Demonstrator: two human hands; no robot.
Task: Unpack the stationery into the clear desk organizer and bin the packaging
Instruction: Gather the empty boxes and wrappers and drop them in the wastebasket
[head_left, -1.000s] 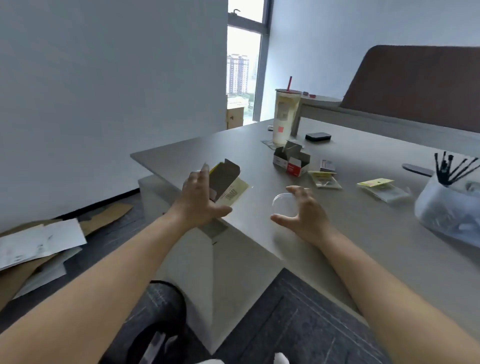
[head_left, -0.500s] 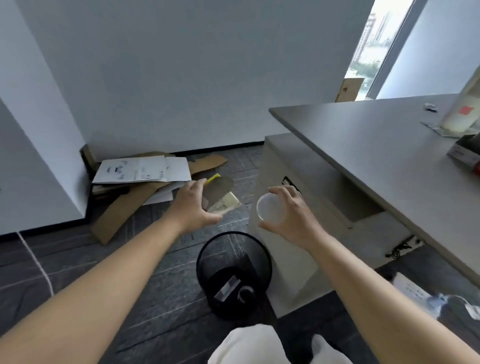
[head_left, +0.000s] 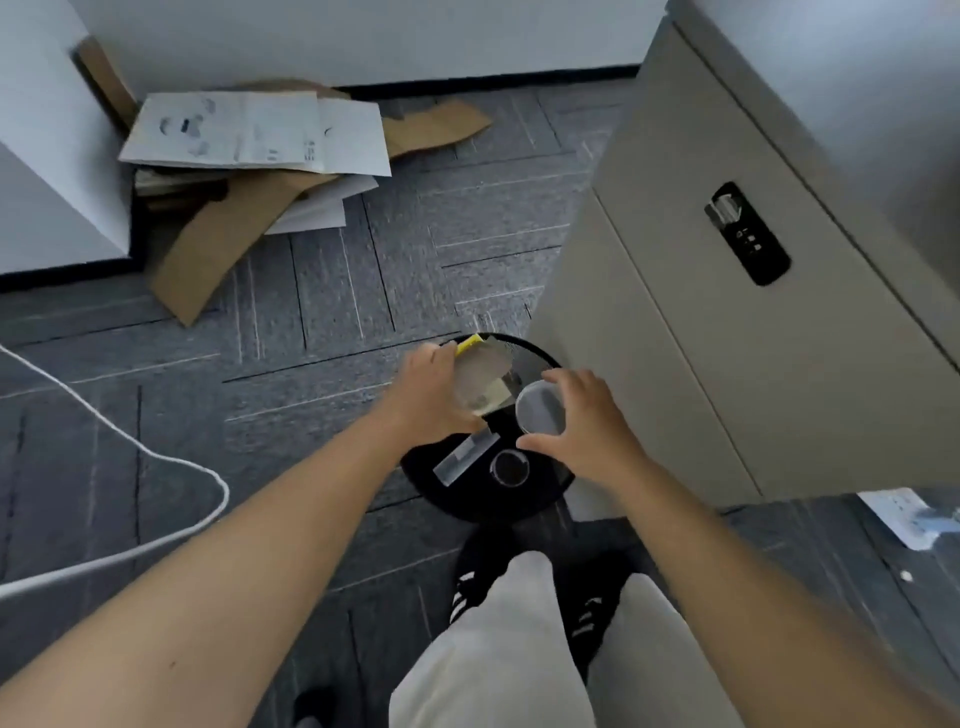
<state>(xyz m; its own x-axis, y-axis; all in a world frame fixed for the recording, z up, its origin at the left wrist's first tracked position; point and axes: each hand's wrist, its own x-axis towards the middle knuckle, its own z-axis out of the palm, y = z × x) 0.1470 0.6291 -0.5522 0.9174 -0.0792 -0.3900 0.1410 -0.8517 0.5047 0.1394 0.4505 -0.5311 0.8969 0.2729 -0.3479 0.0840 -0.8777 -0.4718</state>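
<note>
Both hands hang over a round black bin (head_left: 540, 501) on the grey carpet. The left hand (head_left: 428, 397) grips an opened cardboard box (head_left: 480, 382) with a yellow flap; the right hand (head_left: 589, 426) holds a clear round lid (head_left: 540, 407) just beside it. A strip of packaging (head_left: 465, 458) and a ring (head_left: 510, 467) lie in the bin. A beige cabinet (head_left: 701, 338) stands to the right, flattened cardboard and papers (head_left: 249, 145) far left.

Opened cardboard box (head_left: 480, 382) and clear round lid (head_left: 540, 410) above black bin (head_left: 550, 483)

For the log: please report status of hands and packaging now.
Left hand grips cardboard packaging, right hand holds clear round lid. Both over black bin. Nothing blocking.
</note>
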